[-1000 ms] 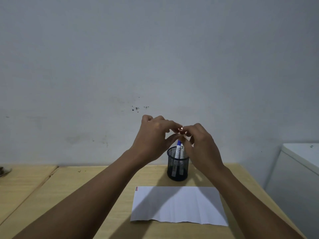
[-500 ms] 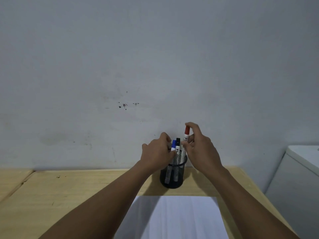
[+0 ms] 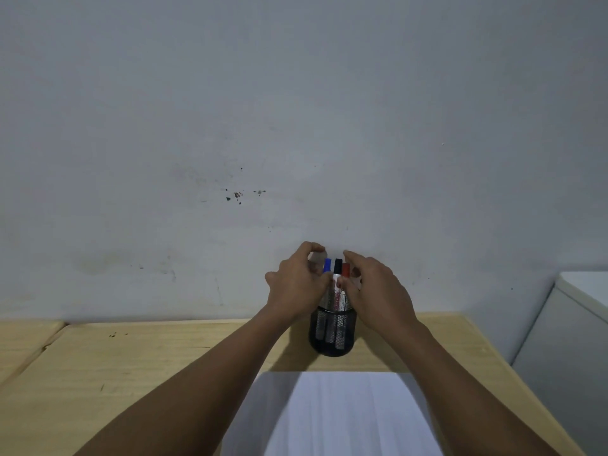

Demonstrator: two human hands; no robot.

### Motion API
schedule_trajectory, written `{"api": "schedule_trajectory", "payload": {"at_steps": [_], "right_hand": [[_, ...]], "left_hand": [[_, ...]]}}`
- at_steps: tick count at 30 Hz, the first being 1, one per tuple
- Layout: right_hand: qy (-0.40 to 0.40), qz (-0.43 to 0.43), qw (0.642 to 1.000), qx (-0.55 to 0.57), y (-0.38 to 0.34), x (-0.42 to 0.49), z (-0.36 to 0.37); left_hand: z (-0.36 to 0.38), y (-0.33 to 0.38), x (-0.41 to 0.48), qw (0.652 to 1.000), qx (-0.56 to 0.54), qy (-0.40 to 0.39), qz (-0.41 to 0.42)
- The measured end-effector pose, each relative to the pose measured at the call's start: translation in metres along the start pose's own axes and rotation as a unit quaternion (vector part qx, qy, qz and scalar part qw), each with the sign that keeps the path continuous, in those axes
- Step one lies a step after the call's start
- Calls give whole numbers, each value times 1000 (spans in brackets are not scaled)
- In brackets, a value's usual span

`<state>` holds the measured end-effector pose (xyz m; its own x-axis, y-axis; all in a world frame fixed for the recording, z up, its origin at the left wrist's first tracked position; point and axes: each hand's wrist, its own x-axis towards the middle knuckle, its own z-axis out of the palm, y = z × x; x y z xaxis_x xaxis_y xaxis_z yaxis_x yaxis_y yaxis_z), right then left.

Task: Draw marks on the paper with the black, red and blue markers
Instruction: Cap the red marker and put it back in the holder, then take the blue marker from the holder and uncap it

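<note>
Bare grey wall filled most of my view, with the pale wooden bench (image 3: 138,366) running along its foot. Three markers stood upright and side by side in a black mesh cup (image 3: 332,334) near the bench's far edge: the blue marker (image 3: 327,265), the black marker (image 3: 338,265) and the red marker (image 3: 345,270), caps up. I judged them light, stiff and smooth-barrelled, so likely a little slippery; the exposed barrel just under each cap looked the best place to pinch one and draw it straight up without tipping the light cup. My left hand (image 3: 297,287) curled around the bundle from the blue side, fingers touching the barrels, and my right hand (image 3: 378,294) closed in from the red side. Whether either one truly gripped a single marker, I could not tell. White paper (image 3: 342,416) lay flat toward the near edge, just in front of the cup, unmarked where visible, thin and apt to slide. A white cabinet (image 3: 572,340) stood beyond the bench's right edge.
</note>
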<state>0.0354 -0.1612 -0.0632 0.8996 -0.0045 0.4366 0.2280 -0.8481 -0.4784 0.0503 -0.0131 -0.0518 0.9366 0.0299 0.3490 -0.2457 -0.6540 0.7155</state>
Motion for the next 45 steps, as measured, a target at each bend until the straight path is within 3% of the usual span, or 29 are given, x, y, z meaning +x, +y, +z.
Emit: {"api": "schedule_trajectory", "payload": {"at_steps": [5, 7, 10, 15, 18, 23, 27, 32, 35, 37, 40, 42, 45], "right_hand": [[68, -30, 994, 82, -25, -5, -23], [30, -30, 987, 154, -41, -7, -35], [-1, -21, 963, 268, -64, -12, -46], [2, 40, 852, 522, -96, -30, -66], [-23, 71, 774, 628, -114, -42, -66], [-10, 81, 742, 665, -139, -56, -59], [-10, 59, 743, 666, -146, -63, -59], [-13, -17, 829, 558, -145, -73, -59], [-8, -26, 835, 549, -139, -77, -55], [-16, -12, 831, 556, -134, -79, -49], [-16, 14, 837, 547, -124, -83, -35], [-20, 27, 843, 537, -117, -88, -25], [-30, 44, 841, 539, -107, -93, -12]], "left_hand": [[-39, 18, 1, 994, -61, 86, 30], [-63, 30, -2, 977, -173, 121, 8], [-100, 50, -17, 923, -352, 141, -64], [-137, 56, -46, 871, -448, 86, -184], [-144, 55, -63, 864, -450, 56, -218], [-149, 53, -84, 867, -448, 26, -215], [-158, 49, -88, 867, -448, 35, -216], [-171, 32, -83, 869, -437, 70, -219], [-171, 6, -83, 901, -393, 87, -165], [-165, -19, -85, 936, -308, 102, -135], [-148, -61, -90, 982, -84, 101, -135], [-137, -84, -97, 989, 28, 84, -116], [-123, -108, -105, 990, 90, 44, -97]]}}
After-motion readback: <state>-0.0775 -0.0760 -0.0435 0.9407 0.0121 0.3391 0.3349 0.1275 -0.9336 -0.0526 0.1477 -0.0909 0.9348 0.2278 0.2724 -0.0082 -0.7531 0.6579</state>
